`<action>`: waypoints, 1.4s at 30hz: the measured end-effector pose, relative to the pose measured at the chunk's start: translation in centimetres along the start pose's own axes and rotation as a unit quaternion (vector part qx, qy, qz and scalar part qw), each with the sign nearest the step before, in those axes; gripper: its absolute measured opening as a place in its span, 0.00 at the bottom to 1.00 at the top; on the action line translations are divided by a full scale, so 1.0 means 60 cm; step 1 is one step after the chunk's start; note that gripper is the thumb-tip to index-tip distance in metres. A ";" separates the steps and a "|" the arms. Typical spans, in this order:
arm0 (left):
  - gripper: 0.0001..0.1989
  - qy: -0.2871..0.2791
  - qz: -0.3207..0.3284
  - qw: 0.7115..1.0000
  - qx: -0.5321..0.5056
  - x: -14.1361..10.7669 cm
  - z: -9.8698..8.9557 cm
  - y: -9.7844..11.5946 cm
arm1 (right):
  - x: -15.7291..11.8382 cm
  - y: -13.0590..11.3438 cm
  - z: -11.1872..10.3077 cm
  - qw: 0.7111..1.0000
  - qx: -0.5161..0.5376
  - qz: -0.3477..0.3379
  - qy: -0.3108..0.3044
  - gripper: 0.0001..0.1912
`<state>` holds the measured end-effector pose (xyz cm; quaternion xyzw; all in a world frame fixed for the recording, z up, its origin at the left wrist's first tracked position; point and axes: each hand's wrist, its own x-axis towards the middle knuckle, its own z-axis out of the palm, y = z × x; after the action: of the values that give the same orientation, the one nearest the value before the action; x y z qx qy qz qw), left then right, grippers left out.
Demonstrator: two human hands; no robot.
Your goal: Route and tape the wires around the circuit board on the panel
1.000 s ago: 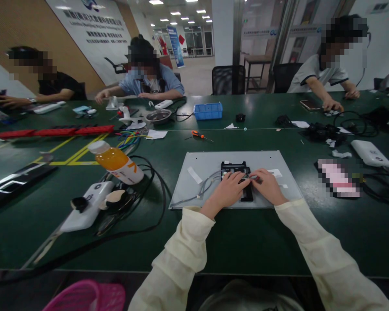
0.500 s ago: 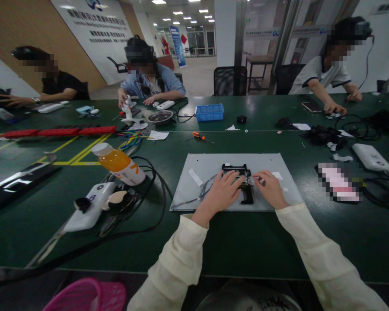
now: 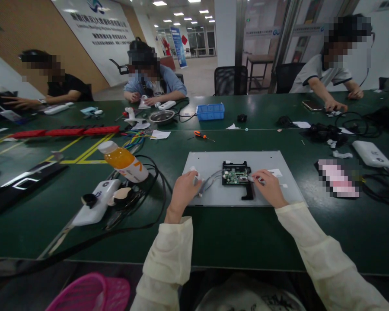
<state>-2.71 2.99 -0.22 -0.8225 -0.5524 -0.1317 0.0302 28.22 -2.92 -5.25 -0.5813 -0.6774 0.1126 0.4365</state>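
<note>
A grey flat panel [image 3: 214,157] lies on the table in front of me. On it sits a green circuit board [image 3: 236,177] in a black bracket [image 3: 247,192]. Grey cables [image 3: 210,180] run left from the board to my left hand [image 3: 183,192], whose fingers are curled around them at the panel's left edge. My right hand [image 3: 269,188] is pinched at the board's right side. Whatever small thing is between those fingertips is too small to make out. White tape pieces [image 3: 275,172] stick to the panel near my right hand.
An orange-drink bottle [image 3: 125,162] and a white device [image 3: 97,203] with black cables stand left. Beyond the panel lie an orange screwdriver [image 3: 201,135] and a blue basket [image 3: 210,111]. A phone [image 3: 337,179] lies right. Several people work across the table.
My left hand has moved left, off the circuit board to the cables at the panel's edge, uncovering the board. My right hand stays pinched at the board's right side.
</note>
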 end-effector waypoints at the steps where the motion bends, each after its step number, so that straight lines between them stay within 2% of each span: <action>1: 0.12 -0.006 0.007 1.000 0.005 0.000 0.001 0.001 | 0.000 0.001 0.000 1.000 0.000 0.000 0.000 0.10; 9: 0.11 -0.048 0.026 0.996 0.071 0.007 0.007 0.011 | 0.001 0.004 0.000 1.000 0.002 0.000 -0.004 0.10; 14: 0.13 0.000 0.038 0.992 0.120 0.006 -0.006 0.027 | 0.001 0.000 -0.003 1.000 -0.013 -0.006 0.000 0.10; 17: 0.12 0.020 0.075 0.990 0.114 -0.004 -0.015 0.046 | 0.002 -0.003 -0.005 1.000 -0.020 -0.014 0.003 0.10; 23: 0.10 -0.011 0.148 0.983 0.105 -0.038 -0.009 0.088 | 0.000 -0.014 -0.009 0.998 -0.044 -0.040 0.013 0.11; 29: 0.09 -0.043 0.171 0.980 0.097 -0.051 -0.002 0.094 | -0.001 -0.019 -0.008 0.994 -0.062 -0.085 0.003 0.11; 35: 0.10 -0.014 0.144 0.987 0.068 -0.054 -0.006 0.094 | 0.001 -0.060 -0.004 0.991 -0.051 -0.115 -0.041 0.13; 39: 0.11 0.025 0.070 0.995 0.059 -0.052 -0.006 0.085 | -0.003 -0.112 0.016 0.978 -0.038 -0.160 -0.131 0.18; 42: 0.09 0.028 0.027 0.997 0.069 -0.049 0.002 0.077 | -0.005 -0.144 0.044 0.957 -0.048 -0.211 -0.192 0.21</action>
<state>0.51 -1.40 -0.62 -0.8289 -0.5370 -0.1159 0.1058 20.34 -4.84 -1.28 -0.4131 -0.8600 0.0949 0.2839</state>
